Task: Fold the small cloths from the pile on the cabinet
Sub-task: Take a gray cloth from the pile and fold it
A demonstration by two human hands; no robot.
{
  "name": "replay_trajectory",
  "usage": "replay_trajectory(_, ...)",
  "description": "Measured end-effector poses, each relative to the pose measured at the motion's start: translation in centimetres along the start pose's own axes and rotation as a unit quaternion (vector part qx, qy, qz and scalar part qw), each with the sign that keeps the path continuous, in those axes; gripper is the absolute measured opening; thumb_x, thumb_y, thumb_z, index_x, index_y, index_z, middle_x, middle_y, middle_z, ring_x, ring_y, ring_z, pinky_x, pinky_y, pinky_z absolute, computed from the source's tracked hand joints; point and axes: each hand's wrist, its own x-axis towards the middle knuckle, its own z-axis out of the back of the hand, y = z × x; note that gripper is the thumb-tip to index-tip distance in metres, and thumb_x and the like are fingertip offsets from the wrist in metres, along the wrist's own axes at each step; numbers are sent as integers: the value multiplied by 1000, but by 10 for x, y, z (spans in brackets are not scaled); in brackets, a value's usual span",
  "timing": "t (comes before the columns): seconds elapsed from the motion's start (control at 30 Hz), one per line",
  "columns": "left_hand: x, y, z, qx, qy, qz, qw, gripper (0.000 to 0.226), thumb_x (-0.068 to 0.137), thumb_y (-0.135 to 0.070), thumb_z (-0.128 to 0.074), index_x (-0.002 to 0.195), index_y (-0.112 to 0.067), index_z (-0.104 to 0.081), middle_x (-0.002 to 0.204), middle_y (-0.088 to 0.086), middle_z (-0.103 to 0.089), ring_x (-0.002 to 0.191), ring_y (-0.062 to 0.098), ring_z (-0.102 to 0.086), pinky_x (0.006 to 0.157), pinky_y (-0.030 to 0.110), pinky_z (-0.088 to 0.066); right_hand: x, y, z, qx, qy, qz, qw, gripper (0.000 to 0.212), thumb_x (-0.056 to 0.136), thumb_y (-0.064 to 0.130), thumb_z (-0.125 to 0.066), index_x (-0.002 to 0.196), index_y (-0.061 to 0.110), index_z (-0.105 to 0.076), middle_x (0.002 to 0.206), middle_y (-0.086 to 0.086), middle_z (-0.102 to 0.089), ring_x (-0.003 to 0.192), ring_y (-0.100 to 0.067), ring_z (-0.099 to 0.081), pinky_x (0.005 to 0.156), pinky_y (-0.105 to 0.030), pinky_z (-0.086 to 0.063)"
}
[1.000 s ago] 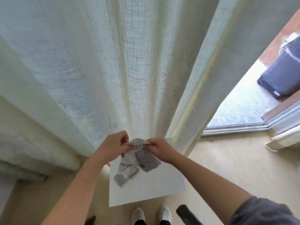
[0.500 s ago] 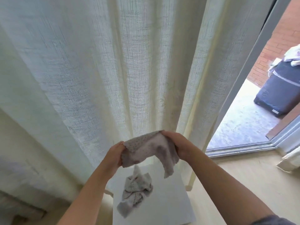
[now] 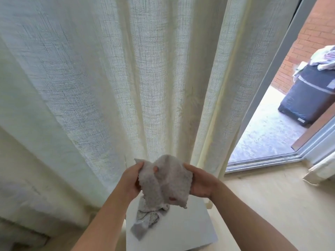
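Grey cloth (image 3: 163,182) hangs in the air between two hands in front of a cream curtain (image 3: 126,87), whose long woven folds fill most of the view from the top down to floor level. To the right of the curtain a glass door stands open on a concrete patio (image 3: 262,134), backed by a brick wall (image 3: 311,33). Out there stands a dark bin (image 3: 308,98) with pale fabric heaped on top. A metal door track (image 3: 262,161) divides the patio from the pale wooden floor (image 3: 272,205) of the room.

Low in the middle, the white top of the cabinet (image 3: 181,230) sits close against the curtain. On its left part lies a crumpled cloth (image 3: 145,220), pale with a faint print, partly hidden beneath the raised one.

The grey cloth is held above the cabinet, clear of its top, bunched and sagging in the middle. The left hand (image 3: 130,182) grips the cloth's left edge, thumb on the near side and fingers curled in behind the fabric. The right hand (image 3: 201,183) grips the right edge, thumb along the upper rim, its other fingers hidden behind the cloth.
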Motion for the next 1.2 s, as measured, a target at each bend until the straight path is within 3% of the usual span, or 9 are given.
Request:
replay_trajectory(0.07,4,0,7,26,-17,-5,1000,34,101,-24,-49,105,7,-63,87,18,-71,73,24,-70,55,32,-56,2,-3,0,-71,-34,-11,997,53,80,28,-79,125,4,-63,120,-17,-64,108,-30,-64,90,-42,-55)
replay_trajectory(0.13,7,-1,17,41,-14,-3,999,37,100,-27,-52,107,7,-64,92,19,-72,78,27,-71,56,32,-56,4,-4,2,-81,-94,-16,992,34,92,15,-65,122,1,-62,114,-19,-67,102,-31,-66,89,-43,-56)
replay_trajectory(0.3,8,-4,36,120,36,-10,992,33,87,-8,-65,119,-1,-61,111,21,-68,94,32,-66,77,41,-56,-1,5,5,-121,-133,-20,983,25,97,3,-53,120,-1,-60,98,-17,-69,86,-28,-68,79,-38,-58)
replay_trajectory(0.43,2,-20,35,153,32,-106,982,18,88,5,-57,96,-3,-71,90,13,-71,77,20,-67,58,26,-55,-14,30,0,-197,-100,50,974,20,92,-11,-52,107,-3,-63,88,-14,-69,76,-22,-69,66,-28,-59)
replay_trajectory(0.57,-10,-46,45,187,40,-234,953,37,87,17,-46,85,-10,-72,74,5,-70,69,11,-66,59,19,-54,-30,51,-3,-272,-92,150,946,13,85,-2,-60,83,2,-72,81,-14,-67,78,-25,-64,68,-34,-54)
replay_trajectory(0.7,-16,-53,52,329,74,-255,906,59,83,22,-37,54,-22,-61,60,-5,-58,57,8,-53,52,16,-42,-32,53,-6,-433,-104,153,882,43,89,-12,-50,73,16,-79,91,-14,-73,87,-32,-69,79,-48,-59)
replay_trajectory(0.83,-12,-53,55,334,53,-279,899,55,84,20,-33,58,-20,-62,60,-7,-55,55,8,-46,49,16,-38,-32,52,-10,-424,-145,192,873,37,93,-10,-51,93,17,-77,97,-5,-74,88,-20,-72,78,-38,-60)
replay_trajectory(1.0,-12,-54,57,315,40,-297,901,37,97,6,-41,106,-20,-67,75,6,-68,60,11,-55,60,25,-47,-31,59,-6,-419,-155,201,872,22,93,1,-61,110,13,-66,78,-5,-70,67,-15,-63,61,-29,-52)
replay_trajectory(1.2,-11,-54,58,272,-4,-305,913,43,98,4,-42,86,-21,-74,84,3,-73,78,13,-65,69,25,-53,-31,64,-11,-391,-139,187,891,27,97,-3,-51,101,14,-72,90,-1,-74,84,-13,-69,72,-24,-55)
